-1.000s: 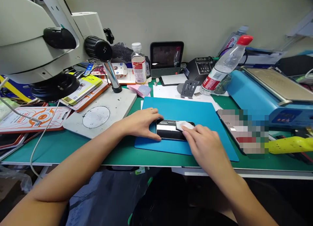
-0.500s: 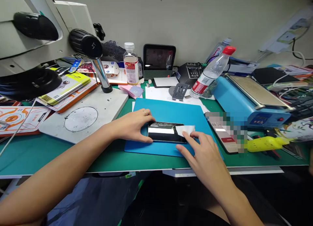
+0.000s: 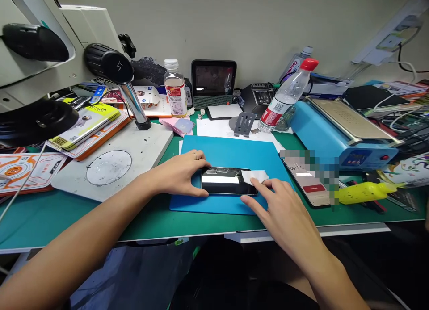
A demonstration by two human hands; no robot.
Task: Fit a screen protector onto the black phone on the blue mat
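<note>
Head view: a pale plaster wall (image 3: 268,19) closes off the rear of the workstation. The counter (image 3: 67,211) is covered with a green cutting mat and is crowded along its back edge.

1. A white stereo microscope (image 3: 33,46) overhangs the left side. Its black focus knob (image 3: 105,64) carries a mark resembling "5". Its white base plate (image 3: 134,153) rests on the counter.
2. A blue machine (image 3: 321,131) with a metal top plate stands at the right.
3. A blue work mat (image 3: 234,151) lies at centre, in front of the person.
4. Yellow and orange retail boxes (image 3: 87,122) are stacked at the left; their print is too small to read.
5. A small screen (image 3: 213,80) stands against the wall. A red-capped water bottle (image 3: 284,95) leans beside the machine, and a white-capped bottle (image 3: 175,89) stands upright; both have red labels, not legible.
6. A second handset (image 3: 303,180) lies right of the mat, partly blurred, showing digits starting "00:". A yellow tool (image 3: 365,192) lies beside it.

The phone (image 3: 221,182) lies flat, glossy face up, near the front of the blue mat. The left hand (image 3: 177,171) has its grip clasped on the phone's left end, thumb at the near edge and fingers at the far edge; a ring (image 3: 195,156) shows on one finger. The right hand (image 3: 284,211) has its grip released: extended fingertips press a white wipe (image 3: 256,175) onto the phone's right end.
</note>
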